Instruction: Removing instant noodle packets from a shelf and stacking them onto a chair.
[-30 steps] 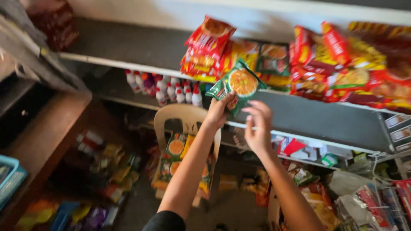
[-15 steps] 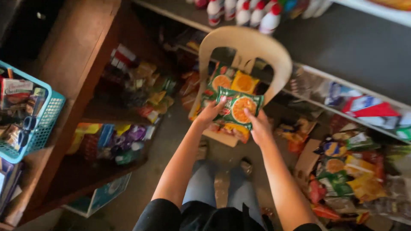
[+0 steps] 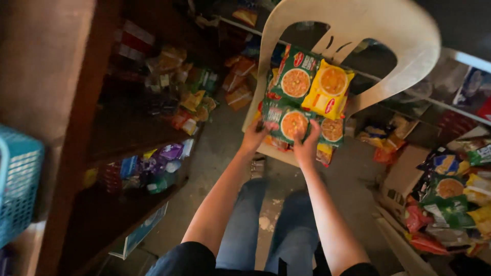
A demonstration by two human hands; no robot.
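Observation:
A cream plastic chair (image 3: 388, 30) stands in front of me with several noodle packets piled on its seat. My left hand (image 3: 254, 139) and my right hand (image 3: 307, 145) both grip the near green noodle packet (image 3: 290, 122), which lies on the front of the pile. Behind it rest another green packet (image 3: 295, 76) and a yellow packet (image 3: 327, 92). My legs in blue jeans show below my arms.
A dark wooden shelf unit (image 3: 71, 128) at the left holds assorted snack packets (image 3: 158, 163). A blue plastic basket (image 3: 18, 184) sits at the far left. A cardboard box with more packets (image 3: 450, 194) stands on the floor at the right, below a white shelf rail.
I took the green packet off the upper shelf, looked down, and lowered it with both hands onto the pile on the chair seat.

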